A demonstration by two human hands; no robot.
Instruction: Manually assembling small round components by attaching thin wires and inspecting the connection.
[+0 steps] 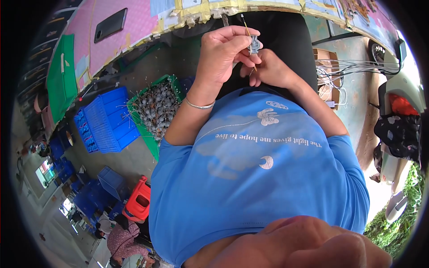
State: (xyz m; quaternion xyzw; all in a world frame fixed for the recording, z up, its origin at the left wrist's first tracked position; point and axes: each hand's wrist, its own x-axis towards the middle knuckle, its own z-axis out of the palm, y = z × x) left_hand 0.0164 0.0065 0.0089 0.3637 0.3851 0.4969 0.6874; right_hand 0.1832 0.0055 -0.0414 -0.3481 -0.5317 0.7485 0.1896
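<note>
My left hand is closed, with thumb and fingers pinching a small grey plastic part. A thin yellow-brown rod with a pale tip runs along the part and sticks out above it. Just below and to the right, my right hand has its fingers curled round the rod's lower end. Its exact hold is partly hidden by the fingers. Both hands are close together over my dark-clad lap, in front of the table edge.
A taped worktable runs along the top, bearing a dark phone. To the left are a green basket of grey rod-ended parts and a blue crate. Loose cables hang at right. A co-worker is at lower left.
</note>
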